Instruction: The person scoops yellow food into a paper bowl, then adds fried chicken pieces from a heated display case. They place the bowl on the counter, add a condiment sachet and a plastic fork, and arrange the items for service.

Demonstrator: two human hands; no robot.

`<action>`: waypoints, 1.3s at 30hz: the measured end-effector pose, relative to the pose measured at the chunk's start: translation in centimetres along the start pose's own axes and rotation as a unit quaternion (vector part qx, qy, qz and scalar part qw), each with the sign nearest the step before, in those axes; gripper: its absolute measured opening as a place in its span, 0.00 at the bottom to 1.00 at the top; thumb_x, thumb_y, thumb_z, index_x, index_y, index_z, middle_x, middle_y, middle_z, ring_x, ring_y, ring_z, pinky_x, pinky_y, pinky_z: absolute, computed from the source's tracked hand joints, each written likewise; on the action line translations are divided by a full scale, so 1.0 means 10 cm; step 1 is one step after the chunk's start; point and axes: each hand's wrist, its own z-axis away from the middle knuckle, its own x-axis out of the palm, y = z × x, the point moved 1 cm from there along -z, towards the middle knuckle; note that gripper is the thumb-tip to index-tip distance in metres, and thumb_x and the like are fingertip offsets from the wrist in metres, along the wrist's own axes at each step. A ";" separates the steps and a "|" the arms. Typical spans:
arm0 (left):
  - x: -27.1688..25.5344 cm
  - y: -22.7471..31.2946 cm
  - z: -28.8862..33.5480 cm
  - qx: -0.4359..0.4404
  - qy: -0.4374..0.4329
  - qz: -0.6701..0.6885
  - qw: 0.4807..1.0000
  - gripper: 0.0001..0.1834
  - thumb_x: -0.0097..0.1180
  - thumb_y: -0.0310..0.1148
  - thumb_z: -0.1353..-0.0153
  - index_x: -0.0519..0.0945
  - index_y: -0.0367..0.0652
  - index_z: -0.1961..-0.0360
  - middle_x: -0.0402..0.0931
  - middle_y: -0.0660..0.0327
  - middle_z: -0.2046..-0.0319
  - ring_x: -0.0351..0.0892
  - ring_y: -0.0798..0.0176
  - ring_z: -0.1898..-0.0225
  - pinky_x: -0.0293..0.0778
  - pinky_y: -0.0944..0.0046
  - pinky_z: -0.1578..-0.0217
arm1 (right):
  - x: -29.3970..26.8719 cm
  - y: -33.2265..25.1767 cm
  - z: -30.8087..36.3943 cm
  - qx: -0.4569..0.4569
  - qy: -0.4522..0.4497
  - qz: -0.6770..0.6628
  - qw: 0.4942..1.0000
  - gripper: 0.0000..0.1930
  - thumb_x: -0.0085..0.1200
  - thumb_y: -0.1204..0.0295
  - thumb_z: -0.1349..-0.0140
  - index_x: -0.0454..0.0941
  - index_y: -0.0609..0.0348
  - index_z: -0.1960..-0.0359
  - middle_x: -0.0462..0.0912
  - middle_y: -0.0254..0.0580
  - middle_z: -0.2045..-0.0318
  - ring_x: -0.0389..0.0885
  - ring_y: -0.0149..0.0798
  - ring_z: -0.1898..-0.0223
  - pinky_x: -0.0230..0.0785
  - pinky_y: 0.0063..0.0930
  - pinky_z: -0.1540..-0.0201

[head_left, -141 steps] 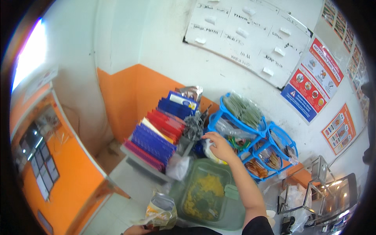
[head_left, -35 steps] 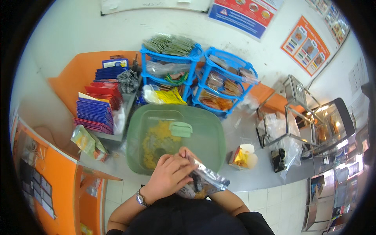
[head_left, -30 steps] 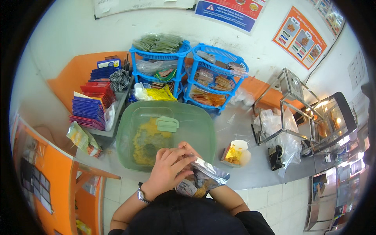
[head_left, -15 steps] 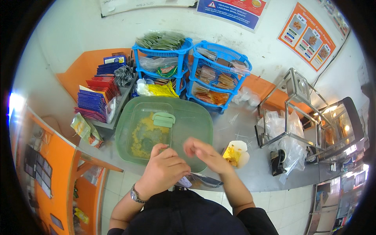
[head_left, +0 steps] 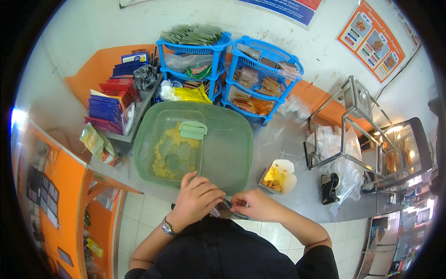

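Observation:
A small clear plastic packet point(head_left: 225, 211) with something dark and a pale label on it is held low in front of my body, partly hidden by my fingers. My left hand point(head_left: 200, 197) is curled around its left side, a watch on that wrist. On the other side, my right hand point(head_left: 253, 204) pinches the packet's right part between thumb and fingers. Just beyond both hands stands a large green tub point(head_left: 227, 158) with a see-through lid and yellow food inside. To the right, an open paper food box point(head_left: 278, 179) holds yellow and brown food.
Blue stacking baskets point(head_left: 265, 90) with sachets stand at the back. A grey tray point(head_left: 139, 123) of red and blue packs lies left, beside a green pouch point(head_left: 98, 145). At right are a metal rack point(head_left: 341, 139), plastic bags and a black tape dispenser point(head_left: 330, 188).
My right hand has come down from above the tub's near edge onto the packet and now pinches it. My left hand has moved slightly lower, and the view has shifted a little.

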 end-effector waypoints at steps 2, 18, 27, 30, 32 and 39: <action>0.00 0.04 0.06 0.031 0.050 -0.035 0.998 0.09 0.63 0.34 0.57 0.82 0.55 0.70 0.75 0.75 0.68 0.71 0.69 0.62 0.58 0.52 0.45 | 0.01 0.05 -0.04 0.023 -0.011 -0.050 0.998 0.10 0.60 0.68 0.45 0.76 0.63 0.72 0.77 0.35 0.81 0.73 0.30 0.78 0.65 0.25 0.73; 0.00 0.01 0.22 0.102 0.043 -0.087 0.990 0.11 0.58 0.33 0.55 0.82 0.54 0.67 0.76 0.74 0.64 0.73 0.71 0.57 0.57 0.52 0.44 | 0.07 0.41 -0.24 0.109 -0.159 -0.335 0.922 0.12 0.59 0.66 0.42 0.74 0.58 0.79 0.70 0.23 0.83 0.63 0.20 0.80 0.55 0.17 0.77; -0.17 0.08 0.23 0.163 -0.084 -0.134 0.974 0.08 0.54 0.33 0.49 0.79 0.53 0.65 0.76 0.71 0.63 0.71 0.70 0.54 0.59 0.55 0.46 | -0.12 -0.08 -0.11 -0.057 0.089 0.195 0.975 0.10 0.50 0.69 0.46 0.75 0.62 0.78 0.77 0.51 0.78 0.77 0.53 0.75 0.68 0.43 0.70; -0.26 0.09 0.27 0.180 -0.090 -0.129 0.971 0.09 0.55 0.33 0.49 0.79 0.53 0.65 0.76 0.71 0.63 0.71 0.70 0.55 0.61 0.55 0.47 | -0.24 -0.17 -0.09 0.107 0.047 0.284 0.952 0.08 0.50 0.70 0.48 0.77 0.60 0.78 0.80 0.50 0.69 0.78 0.50 0.66 0.71 0.39 0.65; -0.28 0.09 0.28 0.179 -0.073 -0.113 0.975 0.09 0.55 0.33 0.49 0.79 0.53 0.65 0.76 0.71 0.63 0.72 0.69 0.55 0.62 0.55 0.47 | -0.22 -0.26 -0.09 -0.092 0.118 0.262 0.953 0.06 0.53 0.70 0.50 0.78 0.58 0.77 0.77 0.48 0.60 0.75 0.50 0.58 0.69 0.39 0.60; -0.12 0.09 0.34 0.163 -0.028 -0.069 0.984 0.11 0.56 0.32 0.50 0.79 0.53 0.63 0.75 0.69 0.60 0.72 0.68 0.54 0.62 0.53 0.47 | 0.10 -0.31 -0.26 -0.149 0.059 0.399 0.903 0.11 0.59 0.69 0.55 0.82 0.53 0.67 0.71 0.43 0.47 0.67 0.46 0.46 0.64 0.39 0.51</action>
